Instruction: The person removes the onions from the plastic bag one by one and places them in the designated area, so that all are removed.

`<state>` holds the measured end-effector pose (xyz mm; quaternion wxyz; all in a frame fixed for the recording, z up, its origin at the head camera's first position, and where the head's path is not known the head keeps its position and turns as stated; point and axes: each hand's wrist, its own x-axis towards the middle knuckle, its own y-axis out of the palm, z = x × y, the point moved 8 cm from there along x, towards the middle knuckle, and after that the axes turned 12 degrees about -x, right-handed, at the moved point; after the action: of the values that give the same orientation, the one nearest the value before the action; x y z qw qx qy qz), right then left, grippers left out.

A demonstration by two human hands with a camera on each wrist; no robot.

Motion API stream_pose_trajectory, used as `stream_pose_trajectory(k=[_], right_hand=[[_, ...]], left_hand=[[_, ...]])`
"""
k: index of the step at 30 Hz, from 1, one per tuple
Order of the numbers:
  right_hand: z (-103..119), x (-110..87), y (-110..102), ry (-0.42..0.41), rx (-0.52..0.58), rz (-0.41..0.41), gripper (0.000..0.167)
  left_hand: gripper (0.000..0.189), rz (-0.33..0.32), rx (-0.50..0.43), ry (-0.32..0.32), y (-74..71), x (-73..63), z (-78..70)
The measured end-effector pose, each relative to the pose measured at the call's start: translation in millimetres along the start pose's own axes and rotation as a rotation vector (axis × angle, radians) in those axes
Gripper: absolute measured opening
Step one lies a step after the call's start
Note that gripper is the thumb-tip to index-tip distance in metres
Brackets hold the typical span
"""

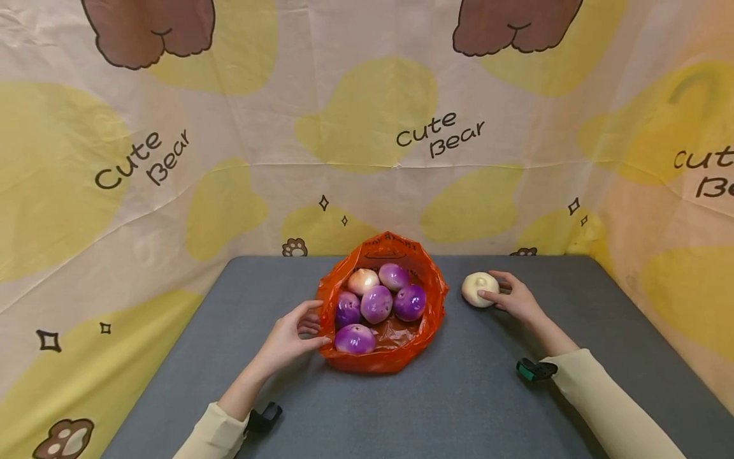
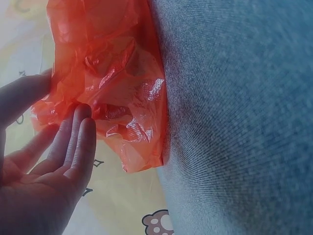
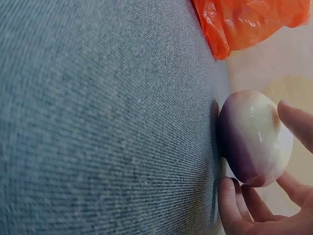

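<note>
On the grey table sits an orange-red plastic bag (image 1: 367, 364) with its mouth spread wide. Inside lie several glossy purple turnips (image 1: 376, 304), one of them paler than the others. My left hand (image 1: 290, 336) is at the bag's left side, thumb and forefinger apart and touching the plastic near the rim. In the left wrist view its other fingers (image 2: 87, 142) reach fairly straight toward the bag wall. To the right of the bag, my right hand (image 1: 518, 299) holds a white turnip (image 1: 476, 288) between thumb and fingers; the right wrist view shows its purple underside close over the table.
A cloth printed with bears and lettering (image 1: 367, 115) hangs behind the table (image 1: 470, 408) and along both sides. Black straps with small devices sit at the left wrist (image 1: 265, 417) and right wrist (image 1: 536, 370).
</note>
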<state>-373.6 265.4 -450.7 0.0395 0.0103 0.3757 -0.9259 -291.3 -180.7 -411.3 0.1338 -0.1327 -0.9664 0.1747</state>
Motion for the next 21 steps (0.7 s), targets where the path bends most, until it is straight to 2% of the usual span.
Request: stream_pose_trajectory(k=[8,12,17,21], right_hand=[[0.3,-2.7,-2.1,0.017,0.008,0.015,0.082],[1.4,-6.4,-6.5,0.024,0.010,0.001,0.081],[9.0,-16.4,-20.2,0.027,-0.065,-0.060,0.081],[24.3,-24.3,-36.2,0.004,-0.136,-0.124,0.082]], left_hand=[[0.063,-0.002,0.005,-0.001,0.5,2.0,0.0],[0.063,-0.004,0.008,-0.010,2.0,1.8,-5.4],[0.062,0.005,-0.004,-0.001,3.5,-2.0,-21.5],[0.061,0.000,0.008,-0.003,1.3,-0.9,-15.7]])
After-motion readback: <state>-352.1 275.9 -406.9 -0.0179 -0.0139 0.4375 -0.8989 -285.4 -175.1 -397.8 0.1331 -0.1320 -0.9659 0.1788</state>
